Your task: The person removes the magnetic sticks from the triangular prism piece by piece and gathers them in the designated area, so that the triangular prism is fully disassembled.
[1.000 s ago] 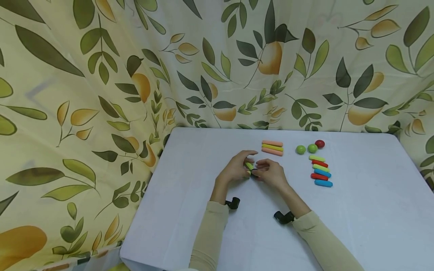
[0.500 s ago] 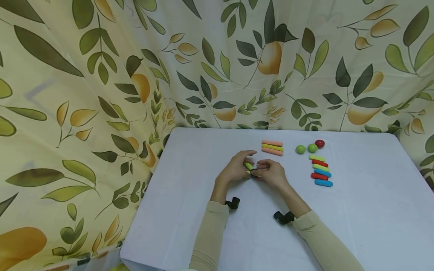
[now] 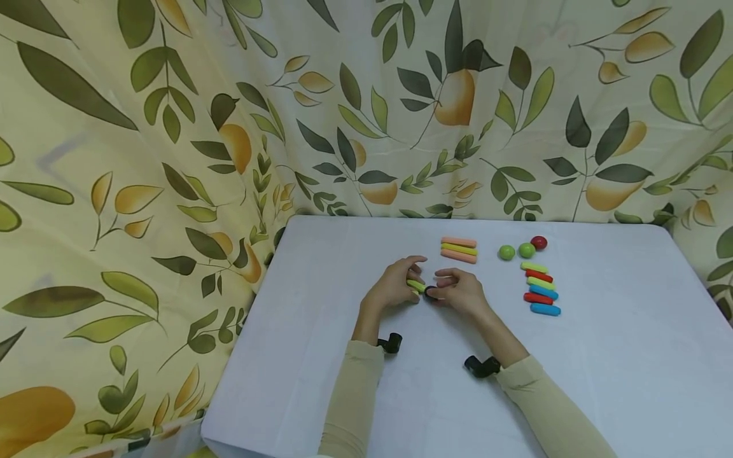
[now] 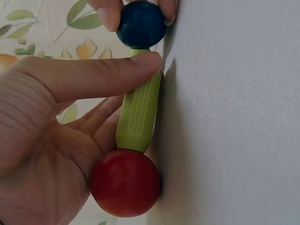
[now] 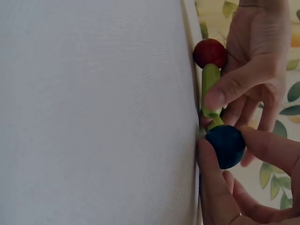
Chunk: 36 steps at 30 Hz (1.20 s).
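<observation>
My left hand (image 3: 395, 286) holds a yellow-green ribbed stick (image 4: 136, 117), its thumb lying across it. A red ball (image 4: 125, 183) sits at the stick's near end in the left wrist view, against the palm. At the other end, my right hand (image 3: 462, 294) pinches a dark blue ball (image 5: 226, 146) between thumb and fingers. Another short bit of yellow-green (image 5: 215, 123) shows between the stick and the blue ball in the right wrist view. Both hands work low over the white table.
Behind the hands lie two peach sticks and a yellow stick (image 3: 459, 249). Farther right are two green balls (image 3: 506, 252) and a red ball (image 3: 539, 242), above a column of green, red and blue sticks (image 3: 541, 289). A leaf-patterned curtain (image 3: 372, 127) borders the white table (image 3: 309, 356).
My left hand has shifted slightly left, away from the right hand. The green stick lies flatter in the head view, and more of the dark ball shows.
</observation>
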Each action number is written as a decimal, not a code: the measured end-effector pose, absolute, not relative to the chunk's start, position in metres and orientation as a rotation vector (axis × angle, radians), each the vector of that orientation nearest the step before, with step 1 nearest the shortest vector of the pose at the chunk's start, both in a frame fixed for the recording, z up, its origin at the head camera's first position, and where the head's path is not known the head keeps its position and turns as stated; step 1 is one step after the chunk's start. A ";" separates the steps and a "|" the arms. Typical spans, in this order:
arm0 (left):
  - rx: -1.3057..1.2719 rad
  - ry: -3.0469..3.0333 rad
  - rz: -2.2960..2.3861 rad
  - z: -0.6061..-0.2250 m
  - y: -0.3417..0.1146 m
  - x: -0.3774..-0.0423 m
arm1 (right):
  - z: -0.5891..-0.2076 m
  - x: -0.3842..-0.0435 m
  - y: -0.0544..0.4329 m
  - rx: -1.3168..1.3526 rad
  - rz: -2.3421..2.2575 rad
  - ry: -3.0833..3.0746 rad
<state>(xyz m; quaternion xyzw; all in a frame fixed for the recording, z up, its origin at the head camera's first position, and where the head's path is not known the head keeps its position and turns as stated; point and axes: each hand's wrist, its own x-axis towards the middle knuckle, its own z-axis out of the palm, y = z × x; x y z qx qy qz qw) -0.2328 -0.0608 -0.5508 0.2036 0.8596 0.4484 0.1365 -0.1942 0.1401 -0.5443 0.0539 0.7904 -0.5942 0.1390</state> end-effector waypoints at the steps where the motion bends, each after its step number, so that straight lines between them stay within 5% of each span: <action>1: 0.594 2.488 1.292 -0.551 -0.061 -0.233 | -0.544 -0.194 0.140 0.152 -1.703 2.292; 19: 0.583 2.553 1.226 -0.548 -0.056 -0.229 | -0.536 -0.186 0.156 0.152 -1.599 2.284; 36: 0.622 2.672 1.081 -0.541 -0.049 -0.226 | -0.500 -0.205 0.249 0.250 -1.522 2.602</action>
